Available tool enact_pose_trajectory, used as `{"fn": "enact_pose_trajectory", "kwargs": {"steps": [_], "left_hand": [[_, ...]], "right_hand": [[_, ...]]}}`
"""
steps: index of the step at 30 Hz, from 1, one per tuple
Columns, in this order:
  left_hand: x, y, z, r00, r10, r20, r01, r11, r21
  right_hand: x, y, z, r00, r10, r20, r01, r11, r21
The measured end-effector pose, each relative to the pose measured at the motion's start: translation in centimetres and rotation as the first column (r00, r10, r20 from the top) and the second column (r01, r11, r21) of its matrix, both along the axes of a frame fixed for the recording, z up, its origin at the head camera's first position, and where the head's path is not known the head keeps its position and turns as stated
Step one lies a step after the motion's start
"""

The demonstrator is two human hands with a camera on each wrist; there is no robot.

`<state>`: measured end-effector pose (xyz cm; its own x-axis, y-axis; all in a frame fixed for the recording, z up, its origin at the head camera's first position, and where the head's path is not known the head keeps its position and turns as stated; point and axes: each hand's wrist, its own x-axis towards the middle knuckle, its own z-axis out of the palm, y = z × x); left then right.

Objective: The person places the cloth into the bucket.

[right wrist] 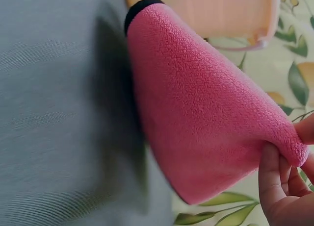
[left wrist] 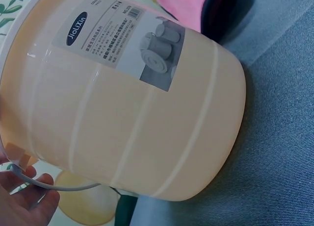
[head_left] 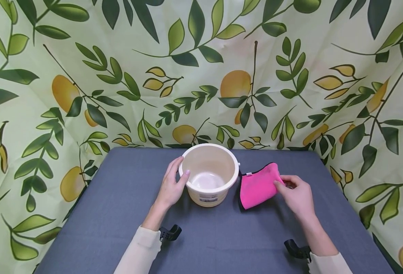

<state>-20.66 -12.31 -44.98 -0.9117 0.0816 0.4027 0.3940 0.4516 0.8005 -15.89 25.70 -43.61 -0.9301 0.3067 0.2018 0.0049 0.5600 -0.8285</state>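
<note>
A cream plastic bucket (head_left: 208, 198) stands upright on the table, with a printed label (left wrist: 125, 32) on its side. My left hand (head_left: 172, 184) grips the bucket's rim at its left side, thumb at the rim and fingers outside. In the left wrist view those fingers are by the thin handle (left wrist: 59, 188). To the right of the bucket, my right hand (head_left: 296, 195) pinches one corner of a pink cloth (head_left: 259, 186) with dark edging. The cloth is folded, and its held corner is raised off the table in the right wrist view.
A grey-blue cover lies over the table (head_left: 119, 213). Behind it and at both sides hangs a curtain (head_left: 201, 68) printed with leaves and fruit. Black wrist mounts (head_left: 170, 232) show below both hands.
</note>
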Motion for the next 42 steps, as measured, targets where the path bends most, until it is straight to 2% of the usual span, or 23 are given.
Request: {"fn": "enact_pose_trajectory", "kwargs": {"steps": [11,20,28,35,42], "left_hand": [[-0.3,-0.3,-0.2,1.0,-0.008,0.013,0.008,1.0,-0.003],[-0.3,-0.4,-0.3,0.999,-0.01,0.031,0.01,1.0,0.006],[-0.4,-0.4,-0.3,1.0,-0.013,0.021,0.013,1.0,0.005],[-0.5,-0.5,-0.3,1.0,-0.013,0.027,0.013,1.0,0.008],[-0.5,-0.6,-0.3,0.999,-0.023,0.036,0.023,1.0,0.001]], "right_hand": [[-0.8,-1.5,4.5,0.996,0.066,-0.054,-0.066,0.998,0.014],[-1.1,-2.0,6.8,0.99,0.078,-0.12,-0.079,0.997,-0.001],[-1.7,-2.5,9.3,0.976,0.094,-0.197,-0.104,0.994,-0.039],[-2.5,-3.2,11.7,0.967,0.11,-0.231,-0.125,0.991,-0.048],[-3.1,-4.0,13.8,0.944,0.136,-0.299,-0.158,0.986,-0.053]]}}
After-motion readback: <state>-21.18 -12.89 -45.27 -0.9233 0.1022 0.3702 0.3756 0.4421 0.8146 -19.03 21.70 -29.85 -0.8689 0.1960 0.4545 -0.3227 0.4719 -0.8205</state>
